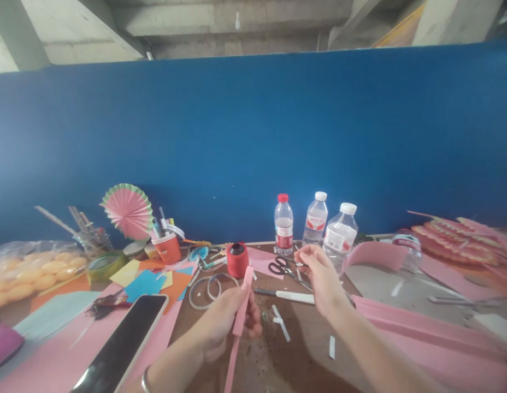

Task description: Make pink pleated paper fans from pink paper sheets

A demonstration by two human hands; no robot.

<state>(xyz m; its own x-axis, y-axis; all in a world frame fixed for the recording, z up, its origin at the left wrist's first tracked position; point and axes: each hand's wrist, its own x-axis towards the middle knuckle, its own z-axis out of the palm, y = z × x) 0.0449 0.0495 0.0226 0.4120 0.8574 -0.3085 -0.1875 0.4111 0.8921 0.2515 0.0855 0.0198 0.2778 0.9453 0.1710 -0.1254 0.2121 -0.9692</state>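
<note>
A folded pink paper strip stands between the thumb and fingers of my left hand, its narrow tail hanging toward the table's front. My right hand is raised near the black-handled scissors, thumb and fingertips pinched together; whatever lies between them is too small to name. A white-handled cutter lies between the hands. Small white paper strips are scattered on the brown table below. Behind my left hand sits a red round object beside two clear rings.
Three plastic bottles stand at the back before a blue partition. A black phone, coloured papers, an orange cup and a pink fan are left. Pink paper and stacked fans lie right.
</note>
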